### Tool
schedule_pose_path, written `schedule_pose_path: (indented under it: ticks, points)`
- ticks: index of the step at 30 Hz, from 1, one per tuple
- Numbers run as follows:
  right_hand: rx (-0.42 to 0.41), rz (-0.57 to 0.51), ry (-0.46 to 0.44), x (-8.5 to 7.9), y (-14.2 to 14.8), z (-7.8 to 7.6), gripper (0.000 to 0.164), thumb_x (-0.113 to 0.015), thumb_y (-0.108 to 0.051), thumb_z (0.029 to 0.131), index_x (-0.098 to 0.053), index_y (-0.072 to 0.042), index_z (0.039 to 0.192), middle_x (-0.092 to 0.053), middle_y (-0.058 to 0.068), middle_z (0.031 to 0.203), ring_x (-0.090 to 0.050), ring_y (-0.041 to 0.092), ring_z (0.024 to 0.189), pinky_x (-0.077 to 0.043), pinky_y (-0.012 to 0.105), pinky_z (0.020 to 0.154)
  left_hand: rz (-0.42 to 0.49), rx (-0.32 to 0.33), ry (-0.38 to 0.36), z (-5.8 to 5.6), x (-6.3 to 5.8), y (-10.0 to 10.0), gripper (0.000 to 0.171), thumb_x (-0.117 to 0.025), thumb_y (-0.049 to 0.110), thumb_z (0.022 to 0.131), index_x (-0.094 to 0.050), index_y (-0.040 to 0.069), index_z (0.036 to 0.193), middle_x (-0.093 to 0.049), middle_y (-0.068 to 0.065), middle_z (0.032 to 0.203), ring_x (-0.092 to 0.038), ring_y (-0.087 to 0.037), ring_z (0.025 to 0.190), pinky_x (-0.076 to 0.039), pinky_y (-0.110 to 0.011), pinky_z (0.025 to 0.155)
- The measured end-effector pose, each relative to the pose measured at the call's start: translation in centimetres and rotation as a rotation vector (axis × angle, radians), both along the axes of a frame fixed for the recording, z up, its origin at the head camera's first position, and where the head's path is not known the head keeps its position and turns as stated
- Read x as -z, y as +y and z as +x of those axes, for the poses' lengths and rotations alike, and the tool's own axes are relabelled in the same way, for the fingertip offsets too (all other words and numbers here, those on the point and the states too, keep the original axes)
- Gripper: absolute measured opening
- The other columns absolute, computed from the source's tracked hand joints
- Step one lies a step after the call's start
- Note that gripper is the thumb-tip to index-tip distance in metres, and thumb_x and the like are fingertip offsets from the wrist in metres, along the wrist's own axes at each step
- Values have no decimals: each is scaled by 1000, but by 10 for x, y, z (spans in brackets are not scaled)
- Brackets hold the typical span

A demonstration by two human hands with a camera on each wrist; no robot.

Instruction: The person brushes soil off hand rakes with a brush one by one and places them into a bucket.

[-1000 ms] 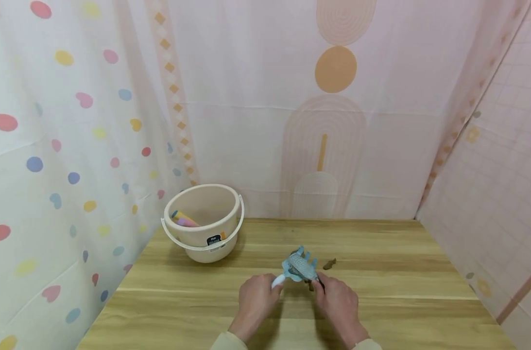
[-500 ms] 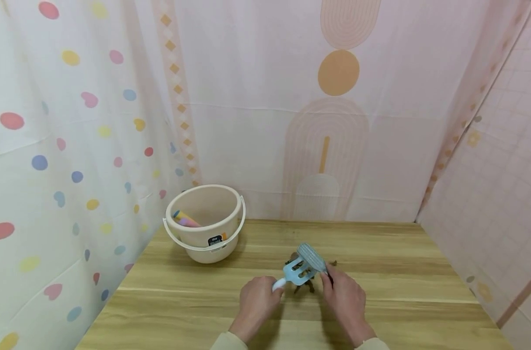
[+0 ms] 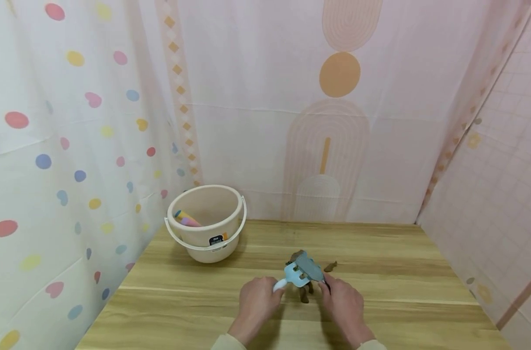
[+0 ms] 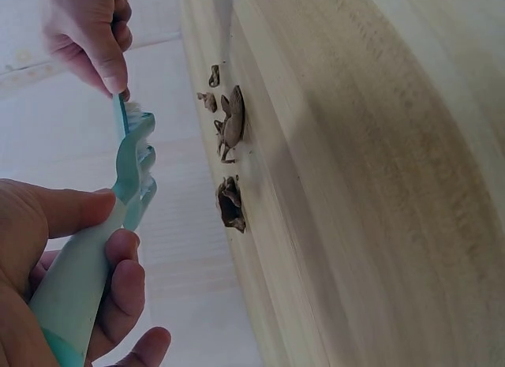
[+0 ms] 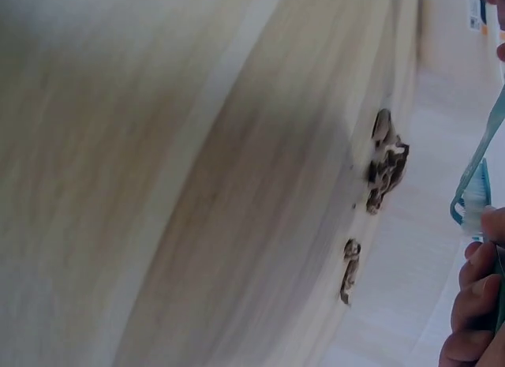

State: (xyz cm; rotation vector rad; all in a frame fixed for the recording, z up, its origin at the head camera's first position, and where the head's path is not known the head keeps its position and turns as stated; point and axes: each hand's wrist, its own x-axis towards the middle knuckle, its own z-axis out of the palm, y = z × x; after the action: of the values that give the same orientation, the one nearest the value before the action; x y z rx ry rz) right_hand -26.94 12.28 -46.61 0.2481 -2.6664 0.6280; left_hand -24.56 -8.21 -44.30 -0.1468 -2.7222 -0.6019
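My left hand (image 3: 258,299) grips the pale handle of a light-blue toy rake (image 3: 293,275) with curved tines. In my right hand (image 3: 345,299) is a small brush (image 3: 310,268) with a blue-grey back. Its white bristles (image 5: 474,203) lie against or very near the tines; exact contact is hard to see. Both tools are held above the table. Below them lie several curled brown pieces (image 3: 304,294), perhaps dried leaves or dirt, partly hidden by the rake in the head view. One brown piece (image 3: 330,266) lies apart, to the right.
A cream bucket (image 3: 204,238) with a white handle stands at the table's back left. Yellow and pink items (image 3: 187,219) stick up inside it. The wooden table (image 3: 392,282) ends at patterned curtains (image 3: 256,146) behind and at the sides.
The brush lay across the rake, swung up toward its tine tips, then came down over the tines again. The rake has tilted slightly, and more brown pieces show beneath it.
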Motion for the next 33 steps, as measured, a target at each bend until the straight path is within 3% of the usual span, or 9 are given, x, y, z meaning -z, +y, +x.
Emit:
schedule_pose_path:
  ticks: [3, 9, 13, 16, 19, 24, 29, 33]
  points:
    - [5, 61, 47, 0, 4, -2, 28, -70, -25, 92, -72, -12, 117, -66, 5, 74, -54, 16, 53, -38, 33, 43, 1, 8, -1, 2, 1, 1, 31, -74, 25, 85, -58, 19, 59, -41, 10, 49, -38, -8, 44, -31, -27, 43]
    - [49, 126, 242, -4, 3, -6, 27, -73, -22, 89, -73, -9, 113, -60, 5, 66, -46, 15, 46, -34, 31, 39, -4, 0, -27, -2, 0, -1, 34, -73, 26, 86, -55, 18, 58, -43, 8, 51, -39, -10, 46, -32, -28, 44]
    - [24, 40, 175, -9, -7, -3, 30, -70, -25, 92, -72, -10, 117, -68, 7, 77, -51, 15, 50, -37, 33, 41, -31, -35, -32, -4, -2, -4, 35, -74, 26, 83, -54, 17, 57, -43, 6, 52, -40, -11, 47, -33, -31, 44]
    - [-49, -12, 77, -7, -15, -1, 31, -69, -26, 92, -72, -10, 118, -72, 9, 84, -57, 17, 55, -41, 35, 43, -34, -21, -42, -6, -4, -5, 34, -74, 26, 84, -55, 17, 57, -44, 6, 52, -40, -11, 47, -33, -30, 45]
    - [-62, -29, 17, -2, -19, -1, 30, -69, -26, 93, -72, -8, 117, -73, 11, 88, -61, 20, 59, -43, 34, 45, -30, 10, -42, -8, -6, -4, 34, -74, 25, 85, -55, 16, 58, -43, 7, 51, -40, -10, 47, -33, -29, 45]
    - [10, 27, 47, 1, -16, -5, 26, -70, -24, 92, -73, -11, 115, -68, 7, 75, -56, 19, 54, -39, 34, 42, -50, 23, -27, -7, -9, -6, 35, -74, 28, 86, -55, 16, 58, -43, 7, 52, -39, -10, 48, -34, -29, 46]
    - [7, 128, 78, 1, -12, -7, 25, -70, -24, 92, -72, -13, 114, -54, 1, 64, -49, 16, 49, -36, 33, 41, -62, 21, -44, -5, -10, -9, 34, -75, 29, 84, -57, 17, 59, -44, 7, 53, -41, -11, 48, -35, -30, 46]
    - [9, 176, 104, 5, -13, -7, 25, -70, -25, 92, -71, -12, 114, -52, 1, 62, -47, 16, 47, -35, 32, 40, -51, 18, -92, -4, -9, -10, 32, -75, 29, 85, -58, 16, 60, -46, 6, 53, -41, -12, 48, -35, -30, 46]
